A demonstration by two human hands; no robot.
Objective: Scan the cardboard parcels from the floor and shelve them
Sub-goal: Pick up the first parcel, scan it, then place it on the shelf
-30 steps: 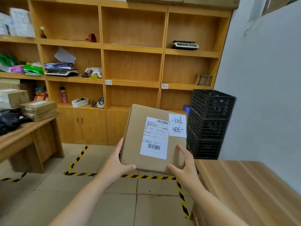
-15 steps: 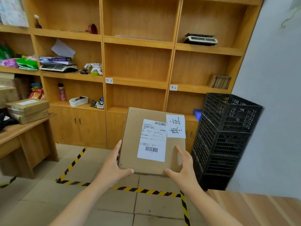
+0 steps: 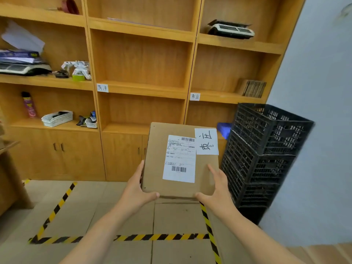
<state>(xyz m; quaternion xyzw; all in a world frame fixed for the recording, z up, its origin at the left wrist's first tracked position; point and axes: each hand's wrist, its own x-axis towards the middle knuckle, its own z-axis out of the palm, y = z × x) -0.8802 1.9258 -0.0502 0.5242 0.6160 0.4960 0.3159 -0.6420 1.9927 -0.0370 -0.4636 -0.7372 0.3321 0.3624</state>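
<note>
We face the wooden shelf unit (image 3: pixel 144 60), black crates (image 3: pixel 261 153) stacked at its right end against the wall. We hold the cardboard parcel (image 3: pixel 180 161) in the air in front of the unit's lower cupboard doors, above the floor's yellow-black tape (image 3: pixel 122 237). Shipping label (image 3: pixel 180 159) faces us, handwritten tag (image 3: pixel 206 141) at the parcel's top right corner. Left hand (image 3: pixel 136 191) clamps the near left corner, thumb on top. Right hand (image 3: pixel 217 189) clamps the near right corner, fingers spread on the top face.
</note>
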